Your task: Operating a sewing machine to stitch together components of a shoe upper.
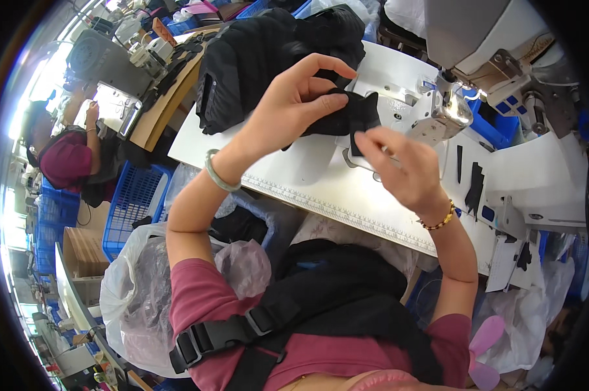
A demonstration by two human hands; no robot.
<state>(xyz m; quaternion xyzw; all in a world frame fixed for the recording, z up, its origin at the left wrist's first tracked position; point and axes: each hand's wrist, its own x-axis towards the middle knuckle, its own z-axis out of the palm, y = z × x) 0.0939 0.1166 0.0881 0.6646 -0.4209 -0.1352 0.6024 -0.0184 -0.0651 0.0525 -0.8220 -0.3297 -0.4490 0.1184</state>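
Observation:
A small piece of black fabric is held between my hands over the white sewing table, beside the metal arm of a sewing machine. My left hand grips its left part, the thumb lying on top and the index finger raised and curved. On the right, my right hand is closed at the fabric's lower right edge, with thumb and fingers pinched together and slightly blurred. A large heap of black garments lies just behind my left hand.
Narrow black strips lie on the table's right side. A measuring tape runs along its front edge. A blue bin stands behind the machine, and a blue crate at left. Farther left, a person sits at another machine.

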